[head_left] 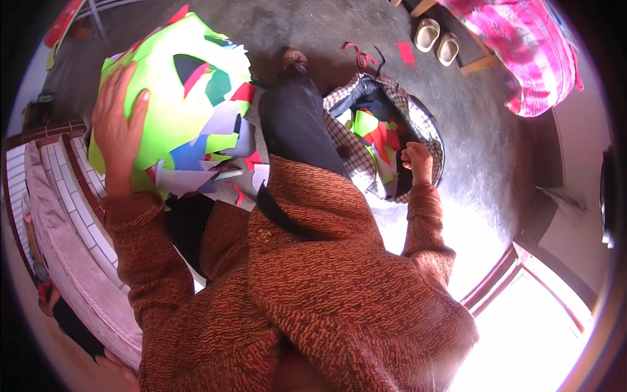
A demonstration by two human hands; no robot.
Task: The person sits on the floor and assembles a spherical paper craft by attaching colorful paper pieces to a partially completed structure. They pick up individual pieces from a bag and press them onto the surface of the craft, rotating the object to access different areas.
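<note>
Left hand (117, 127) presses paper scraps (189, 111); right hand (417, 159) grips checked bag (356, 153).

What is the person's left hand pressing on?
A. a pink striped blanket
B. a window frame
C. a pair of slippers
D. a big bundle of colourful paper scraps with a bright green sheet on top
D: the left hand lies flat on the bright green sheet on top of the bundle of paper scraps, while the right hand reaches into the checked bag on the floor.
</note>
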